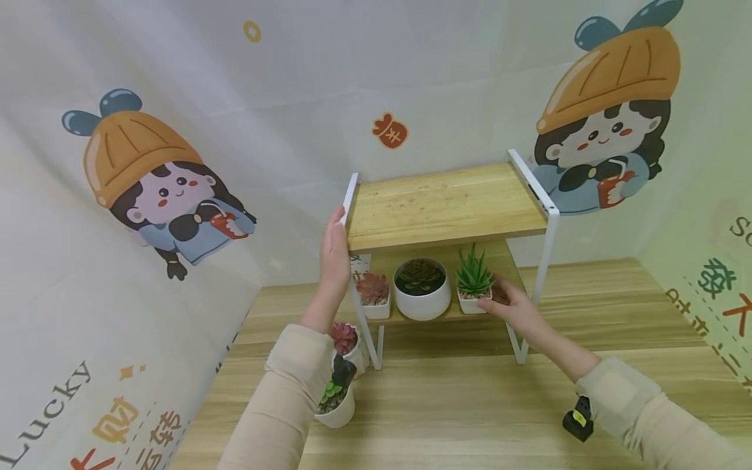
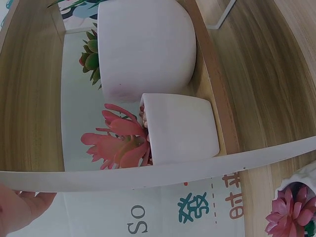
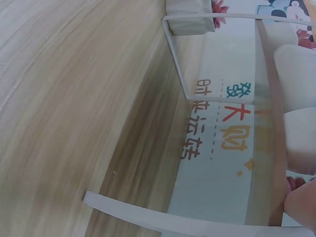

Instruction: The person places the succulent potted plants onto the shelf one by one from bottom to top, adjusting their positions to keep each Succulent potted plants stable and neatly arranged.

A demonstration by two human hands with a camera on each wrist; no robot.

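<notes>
My right hand [image 1: 516, 305] pinches the small white pot of a spiky green succulent [image 1: 473, 277] at the right end of the lower shelf board. In the right wrist view only part of that hand [image 3: 302, 205] shows, at the right edge. My left hand [image 1: 335, 261] rests against the left white side frame of the two-tier wooden shelf [image 1: 440, 202], fingers pointing up. The left wrist view shows some of its fingers [image 2: 29, 210] beside the frame. Left of the green plant stand a round white pot with a dark succulent [image 1: 423, 300] and a square-potted red succulent [image 1: 373, 294].
On the wooden table [image 1: 446, 418], left of the shelf, stand a pink succulent in a white pot [image 1: 345, 339] and a green plant in a white pot [image 1: 337, 408]. A small black-and-yellow object [image 1: 578, 419] lies near my right sleeve. A printed cloth [image 1: 305, 130] hangs behind.
</notes>
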